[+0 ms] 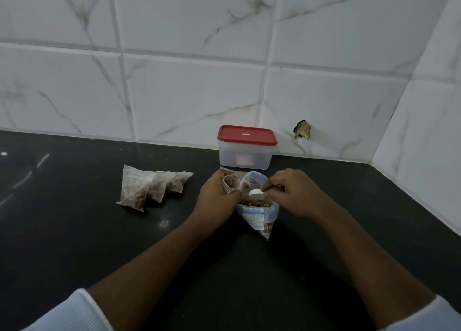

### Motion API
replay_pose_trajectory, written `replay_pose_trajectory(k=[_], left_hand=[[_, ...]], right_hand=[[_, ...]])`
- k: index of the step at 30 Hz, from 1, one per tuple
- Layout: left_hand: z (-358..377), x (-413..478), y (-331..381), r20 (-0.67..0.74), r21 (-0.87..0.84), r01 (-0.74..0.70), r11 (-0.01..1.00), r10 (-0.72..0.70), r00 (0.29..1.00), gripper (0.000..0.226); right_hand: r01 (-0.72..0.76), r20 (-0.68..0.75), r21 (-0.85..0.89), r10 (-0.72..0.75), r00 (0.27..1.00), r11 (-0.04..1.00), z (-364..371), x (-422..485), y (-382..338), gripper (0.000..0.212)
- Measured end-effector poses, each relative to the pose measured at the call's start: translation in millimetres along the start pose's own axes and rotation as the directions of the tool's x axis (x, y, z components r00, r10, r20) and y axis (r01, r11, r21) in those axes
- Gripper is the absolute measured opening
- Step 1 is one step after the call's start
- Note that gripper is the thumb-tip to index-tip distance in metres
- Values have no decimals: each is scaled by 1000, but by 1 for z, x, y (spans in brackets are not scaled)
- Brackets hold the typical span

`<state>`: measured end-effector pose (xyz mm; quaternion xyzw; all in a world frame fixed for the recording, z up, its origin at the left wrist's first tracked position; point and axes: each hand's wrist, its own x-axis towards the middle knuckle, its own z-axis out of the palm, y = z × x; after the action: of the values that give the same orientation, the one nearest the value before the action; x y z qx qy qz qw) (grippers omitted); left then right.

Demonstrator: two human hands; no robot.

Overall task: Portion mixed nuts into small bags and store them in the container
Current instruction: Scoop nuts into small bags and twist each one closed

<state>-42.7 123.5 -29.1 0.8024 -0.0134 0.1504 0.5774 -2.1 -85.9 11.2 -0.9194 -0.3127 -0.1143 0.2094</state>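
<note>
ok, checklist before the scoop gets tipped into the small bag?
1. Mouth of small bag open, gripped by left hand: ok.
2. White scoop pinched by right hand at the nut bag mouth: ok.
3. Nuts in scoop: cannot tell.
4. Supply in nut bag, nuts visible: ok.
5. Open container to take bags: not ok, red lid on.
6. Three filled bags on the counter, apart from both hands: ok.

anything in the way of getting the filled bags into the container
Yes: the red lid sits on the container, closing its top. Nothing visible lies on the counter between the filled bags and it.
</note>
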Motion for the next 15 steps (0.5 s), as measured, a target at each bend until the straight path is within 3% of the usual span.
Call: replay_pose_trajectory(k=[5,11,13,15], left_hand=[[0,0,1,5,17,-2,1000,2,1000,21],[0,0,1,5,37,10,999,-10,1000,27],[0,0,1,8,40,14,999,-15,1000,29],[0,0,0,11,29,16,999,-16,1000,29]], right_hand=[[-46,103,-8,47,994,999,6,0,1,24],[-215,49,205,210,977,955,4,2,-6,24],[-298,53,333,298,953,895,9,3,-8,22],[-393,99,539,407,908,745,10,3,-10,21]])
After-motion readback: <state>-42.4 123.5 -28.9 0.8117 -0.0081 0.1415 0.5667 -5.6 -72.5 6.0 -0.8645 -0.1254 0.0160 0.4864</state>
